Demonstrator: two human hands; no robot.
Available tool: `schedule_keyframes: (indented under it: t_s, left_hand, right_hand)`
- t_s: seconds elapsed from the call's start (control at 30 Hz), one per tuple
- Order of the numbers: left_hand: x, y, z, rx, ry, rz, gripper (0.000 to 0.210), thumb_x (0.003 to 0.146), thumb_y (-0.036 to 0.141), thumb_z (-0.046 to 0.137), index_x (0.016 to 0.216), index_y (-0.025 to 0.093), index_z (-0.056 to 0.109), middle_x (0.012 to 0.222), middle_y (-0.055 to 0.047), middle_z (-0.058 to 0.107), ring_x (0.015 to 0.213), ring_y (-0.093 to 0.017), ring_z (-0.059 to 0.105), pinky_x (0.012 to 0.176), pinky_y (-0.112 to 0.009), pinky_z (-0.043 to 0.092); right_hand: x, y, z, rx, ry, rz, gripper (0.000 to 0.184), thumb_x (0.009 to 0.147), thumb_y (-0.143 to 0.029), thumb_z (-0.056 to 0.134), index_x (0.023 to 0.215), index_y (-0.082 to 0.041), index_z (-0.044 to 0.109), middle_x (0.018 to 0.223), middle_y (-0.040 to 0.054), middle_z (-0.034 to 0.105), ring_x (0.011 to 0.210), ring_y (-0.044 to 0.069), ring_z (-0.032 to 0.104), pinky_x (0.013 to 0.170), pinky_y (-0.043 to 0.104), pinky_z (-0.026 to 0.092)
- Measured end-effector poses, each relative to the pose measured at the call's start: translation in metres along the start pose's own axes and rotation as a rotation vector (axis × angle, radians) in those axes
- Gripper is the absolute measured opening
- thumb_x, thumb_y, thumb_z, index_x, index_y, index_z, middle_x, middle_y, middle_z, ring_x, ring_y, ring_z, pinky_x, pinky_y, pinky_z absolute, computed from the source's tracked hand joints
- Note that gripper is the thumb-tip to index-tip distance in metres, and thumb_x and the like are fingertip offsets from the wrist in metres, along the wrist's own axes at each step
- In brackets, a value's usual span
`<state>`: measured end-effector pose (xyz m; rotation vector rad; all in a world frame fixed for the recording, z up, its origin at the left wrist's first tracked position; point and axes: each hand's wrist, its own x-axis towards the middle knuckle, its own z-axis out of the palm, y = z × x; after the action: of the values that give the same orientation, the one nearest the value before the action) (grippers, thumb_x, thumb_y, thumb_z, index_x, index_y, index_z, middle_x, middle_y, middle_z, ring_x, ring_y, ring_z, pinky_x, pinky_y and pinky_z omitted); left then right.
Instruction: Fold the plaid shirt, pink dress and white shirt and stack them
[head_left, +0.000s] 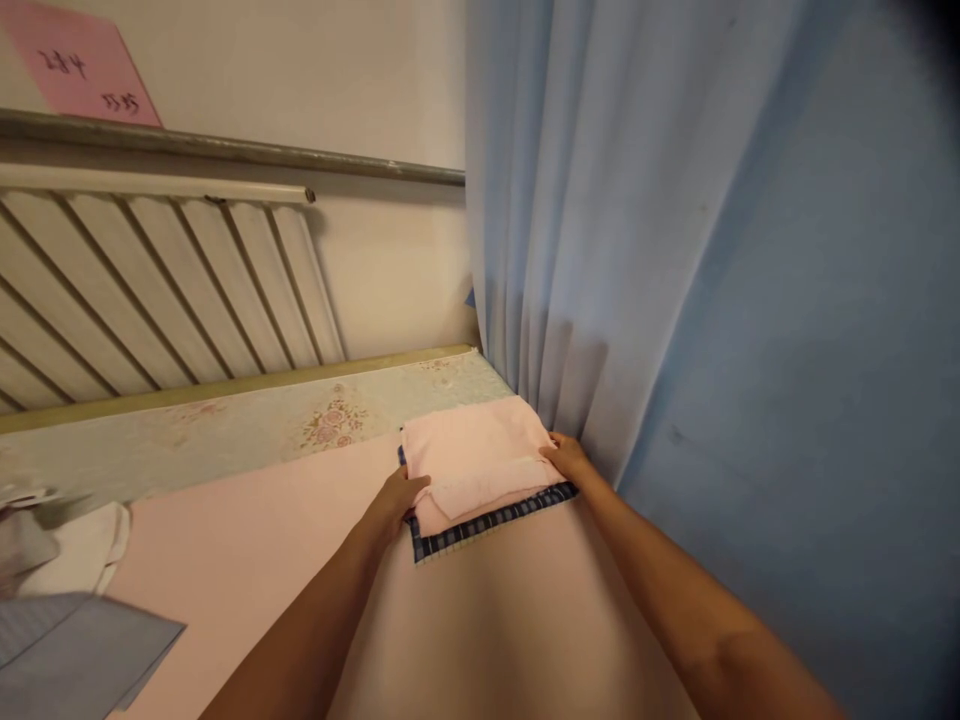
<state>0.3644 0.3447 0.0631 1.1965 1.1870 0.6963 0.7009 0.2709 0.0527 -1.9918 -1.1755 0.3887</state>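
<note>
A pink cloth piece lies over a dark blue plaid fabric, whose checked edge shows along the near side. The pink layer has a folded flap across its front part. At the stack's left edge, my left hand grips it with the thumb on top; the other fingers are partly hidden. My right hand pinches the opposite edge, close to the blue curtain. Both forearms reach in from the bottom of the view. Beneath the stack spreads a larger pink sheet.
White cloth pieces and grey-blue folded fabric lie on the left. A floral table cover shows along the back. Behind it stand a radiator and wall. Blue curtains hang on the right.
</note>
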Motion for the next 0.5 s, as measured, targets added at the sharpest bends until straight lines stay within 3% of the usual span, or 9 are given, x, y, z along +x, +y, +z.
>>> schedule_keyframes:
  t_s: [0.1,0.23,0.33,0.5]
  left_hand:
    - [-0.007,0.005,-0.001,-0.034,-0.022,-0.025,0.047,0.072,0.03,0.071,0.115,0.014,0.058,0.09,-0.009,0.071,0.063,-0.015,0.063,0.048,-0.021,0.044]
    - [-0.017,0.008,-0.001,-0.074,-0.063,-0.035,0.049,0.076,0.043,0.068,0.115,0.014,0.059,0.091,-0.009,0.071,0.062,-0.014,0.063,0.047,-0.021,0.044]
    - [-0.024,0.007,0.002,-0.105,-0.112,-0.027,0.056,0.072,0.047,0.071,0.118,0.018,0.058,0.097,-0.01,0.072,0.072,-0.019,0.067,0.056,-0.027,0.052]
    - [-0.027,0.005,0.011,-0.079,-0.063,-0.008,0.059,0.063,0.028,0.079,0.117,0.015,0.059,0.098,-0.012,0.072,0.077,-0.024,0.069,0.063,-0.033,0.055]
  right_hand:
    - [-0.002,-0.017,-0.005,-0.104,0.076,-0.068,0.035,0.073,-0.014,0.059,0.107,-0.014,0.069,0.102,0.0124,0.071,0.102,0.027,0.064,0.092,0.038,0.046]
    - [-0.003,-0.058,0.003,-0.171,0.106,-0.287,0.041,0.086,-0.017,0.049,0.125,-0.013,0.058,0.133,0.0147,0.056,0.128,0.026,0.046,0.109,0.04,0.032]
    - [-0.005,-0.091,0.022,-0.192,0.021,-0.453,0.041,0.09,-0.021,0.047,0.129,-0.013,0.055,0.138,0.0128,0.052,0.133,0.022,0.041,0.113,0.038,0.027]
    - [-0.021,-0.12,0.04,-0.198,-0.156,-0.621,0.037,0.09,-0.026,0.051,0.125,-0.016,0.06,0.131,0.0094,0.059,0.126,0.019,0.05,0.109,0.034,0.034]
